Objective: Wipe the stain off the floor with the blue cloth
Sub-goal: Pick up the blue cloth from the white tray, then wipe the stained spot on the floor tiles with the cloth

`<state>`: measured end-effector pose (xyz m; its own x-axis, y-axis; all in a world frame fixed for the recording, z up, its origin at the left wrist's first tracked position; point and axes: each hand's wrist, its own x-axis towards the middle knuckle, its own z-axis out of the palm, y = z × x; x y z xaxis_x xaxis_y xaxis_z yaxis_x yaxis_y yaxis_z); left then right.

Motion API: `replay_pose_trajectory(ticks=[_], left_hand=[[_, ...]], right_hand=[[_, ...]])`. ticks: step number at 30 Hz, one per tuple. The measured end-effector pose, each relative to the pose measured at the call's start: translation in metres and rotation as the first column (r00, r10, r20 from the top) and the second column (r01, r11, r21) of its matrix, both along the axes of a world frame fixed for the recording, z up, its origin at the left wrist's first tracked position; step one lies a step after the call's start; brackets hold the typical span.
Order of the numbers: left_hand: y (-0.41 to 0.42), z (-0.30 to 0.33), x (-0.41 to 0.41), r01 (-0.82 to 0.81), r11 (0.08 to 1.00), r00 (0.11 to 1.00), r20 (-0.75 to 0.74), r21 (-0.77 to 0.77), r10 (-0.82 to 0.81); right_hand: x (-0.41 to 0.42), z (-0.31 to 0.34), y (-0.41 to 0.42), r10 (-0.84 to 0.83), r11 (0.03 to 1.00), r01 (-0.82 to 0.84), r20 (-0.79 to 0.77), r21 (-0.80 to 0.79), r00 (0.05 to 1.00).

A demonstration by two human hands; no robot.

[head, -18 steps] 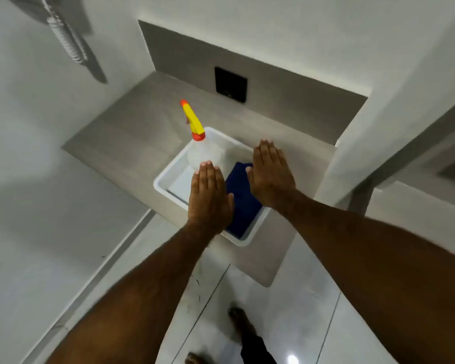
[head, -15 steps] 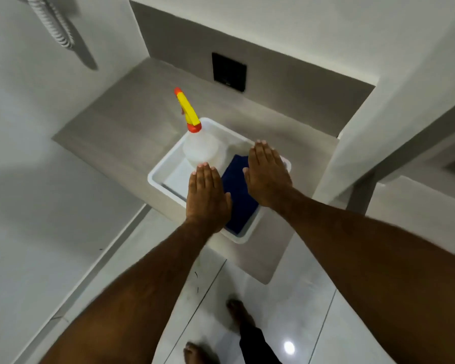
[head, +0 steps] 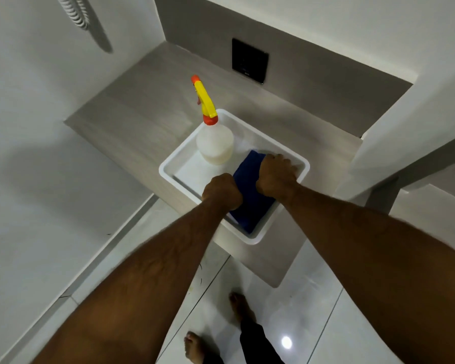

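The folded blue cloth [head: 250,206] lies in the right half of a white tray [head: 166,172] on a grey ledge. My left hand [head: 222,191] is curled into a fist on the cloth's left edge, knuckles up and fingertips hidden. At the cloth's far right corner, my right hand [head: 277,177] is curled over it, fingers bent down onto the fabric. Small dark marks [head: 200,275] show on the glossy white floor tile below the ledge, between my forearms.
A translucent spray bottle [head: 215,147] with a yellow and orange trigger stands in the tray's left half. A black wall plate [head: 250,60] sits behind the ledge [head: 132,111]. A hose [head: 75,11] hangs at the upper left. My bare feet [head: 241,308] stand on the tiles.
Both hands went from flat and open above the tray to curled down onto the blue cloth. The view has shifted closer to the tray.
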<state>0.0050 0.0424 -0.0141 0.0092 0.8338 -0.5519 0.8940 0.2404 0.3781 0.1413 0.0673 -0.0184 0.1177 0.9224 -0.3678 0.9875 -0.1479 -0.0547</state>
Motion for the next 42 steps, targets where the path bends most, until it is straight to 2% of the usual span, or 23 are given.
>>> replay_pose_trajectory(ticks=[5,7,9,13,16,18,21,23,26,28,30,34,39,42], left_hand=[[0.009,0.02,-0.005,-0.102,0.992,0.962,0.247,-0.077,0.118],[0.011,0.035,-0.015,-0.152,0.984,0.922,0.346,-0.089,0.174],[0.009,0.056,-0.032,-0.187,0.98,0.9,0.388,-0.072,0.2],[0.001,0.113,-0.079,-0.25,0.966,0.822,0.514,-0.061,0.245],[-0.011,0.166,-0.122,-0.271,0.961,0.747,0.617,-0.056,0.247],[-0.024,0.208,-0.155,-0.288,0.957,0.706,0.671,-0.023,0.228],[-0.051,0.269,-0.204,-0.277,0.96,0.651,0.742,0.037,0.159],[-0.074,0.306,-0.237,-0.29,0.954,0.621,0.774,0.08,0.124],[-0.109,0.342,-0.288,-0.367,0.923,0.549,0.828,0.115,0.115],[-0.133,0.353,-0.328,-0.445,0.887,0.516,0.845,0.122,0.143],[-0.157,0.352,-0.364,-0.51,0.849,0.534,0.825,0.141,0.183],[-0.19,0.325,-0.412,-0.626,0.759,0.565,0.775,0.179,0.284],[-0.208,0.274,-0.433,-0.754,0.646,0.456,0.801,0.118,0.387],[-0.21,0.237,-0.433,-0.805,0.59,0.381,0.818,0.065,0.431]], right_hand=[[0.008,0.011,0.002,-0.105,0.994,0.096,-0.195,-0.057,0.975],[0.015,0.026,0.006,-0.215,0.975,0.18,-0.341,-0.13,0.915],[0.016,0.051,0.009,-0.296,0.949,0.197,-0.479,-0.246,0.827],[0.002,0.119,0.02,-0.367,0.893,0.122,-0.543,-0.434,0.755],[-0.03,0.172,0.027,-0.306,0.905,0.002,-0.647,-0.425,0.698],[-0.064,0.202,0.023,-0.266,0.918,-0.066,-0.734,-0.39,0.625],[-0.119,0.236,0.004,-0.275,0.919,-0.151,-0.868,-0.363,0.414],[-0.158,0.252,-0.013,-0.306,0.907,-0.235,-0.931,-0.349,0.198],[-0.213,0.265,-0.037,-0.361,0.891,-0.36,-0.913,-0.278,-0.19],[-0.249,0.273,-0.052,-0.377,0.882,-0.415,-0.863,-0.224,-0.335],[-0.28,0.28,-0.067,-0.362,0.877,-0.444,-0.86,-0.183,-0.36],[-0.324,0.28,-0.087,-0.329,0.876,-0.442,-0.909,-0.193,-0.254],[-0.339,0.242,-0.11,-0.411,0.803,-0.529,-0.898,-0.276,-0.156],[-0.337,0.213,-0.117,-0.452,0.795,-0.5,-0.885,-0.344,-0.109]])
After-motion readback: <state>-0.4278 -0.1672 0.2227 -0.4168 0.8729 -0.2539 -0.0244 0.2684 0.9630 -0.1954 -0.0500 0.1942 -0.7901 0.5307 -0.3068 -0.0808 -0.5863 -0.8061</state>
